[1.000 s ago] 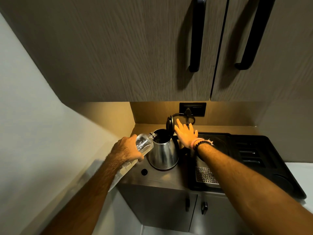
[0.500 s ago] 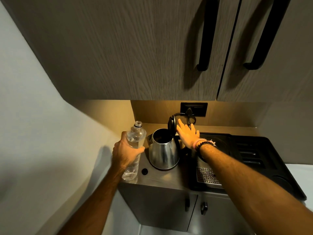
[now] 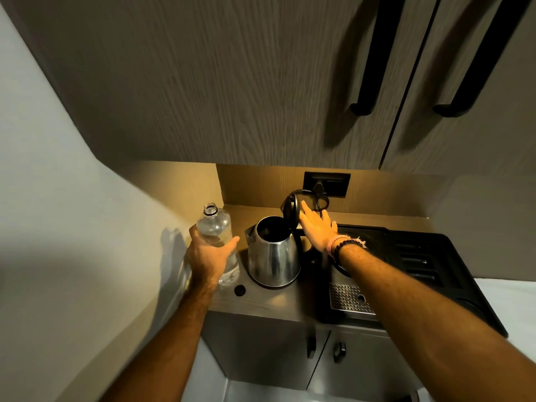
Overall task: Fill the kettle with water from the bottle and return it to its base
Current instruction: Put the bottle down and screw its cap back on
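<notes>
Two wood-grain wall cupboards (image 3: 232, 82) fill the upper view, each with a long black handle (image 3: 374, 56). Below them a black socket (image 3: 327, 184) sits in the lit back wall with a plug and cord in it. A black tray (image 3: 429, 256) lies on the right of the counter (image 3: 269, 300), with a perforated metal grille (image 3: 349, 298) at its near edge. A small black cap (image 3: 240, 290) lies on the counter. Two lower doors (image 3: 261, 352) carry dark pulls. A pale wall (image 3: 58, 198) stands left.
</notes>
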The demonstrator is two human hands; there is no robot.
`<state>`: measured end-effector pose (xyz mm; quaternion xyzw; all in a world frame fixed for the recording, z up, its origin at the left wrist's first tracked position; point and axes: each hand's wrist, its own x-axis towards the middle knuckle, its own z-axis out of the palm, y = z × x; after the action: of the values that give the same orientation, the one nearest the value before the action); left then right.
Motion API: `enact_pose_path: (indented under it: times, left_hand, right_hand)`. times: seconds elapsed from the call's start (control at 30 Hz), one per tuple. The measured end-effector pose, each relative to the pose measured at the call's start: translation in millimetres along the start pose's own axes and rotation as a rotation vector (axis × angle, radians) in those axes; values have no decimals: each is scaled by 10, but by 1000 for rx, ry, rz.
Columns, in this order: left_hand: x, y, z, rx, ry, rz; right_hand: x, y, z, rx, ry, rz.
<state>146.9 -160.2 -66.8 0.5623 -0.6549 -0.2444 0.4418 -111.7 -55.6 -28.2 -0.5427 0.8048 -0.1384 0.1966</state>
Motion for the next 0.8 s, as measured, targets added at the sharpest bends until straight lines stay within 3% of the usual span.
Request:
enact_pose_path:
  times: [0.13,0.3,0.4,0.47,0.53,0.67,0.8]
  left_hand:
    - [-110,-101,-12,-6,-48,-8]
    - [-653,-293,-60,97,30,58]
    - [-848,-375,13,309,-155,159]
    - [-909,-359,85,256,-391,110]
    - [-920,-323,115,111,-493,-46]
    - [-881,-290,202,209,-528,-199]
    - [-854,-127,104,414,-502,4]
  right_hand:
    - [-14,-4,-1,2,-9,-12]
    - [-19,-22,-18,49,-3,-6]
    - [-16,-31,-26,68,-3,-4]
    - [-15,-31,-21,69,2,-10]
    - [-21,-27,-20,78,1,-4]
    - [-32,-27,-21,43,-9,-21]
    - [-36,-39,-32,50,-10,-19]
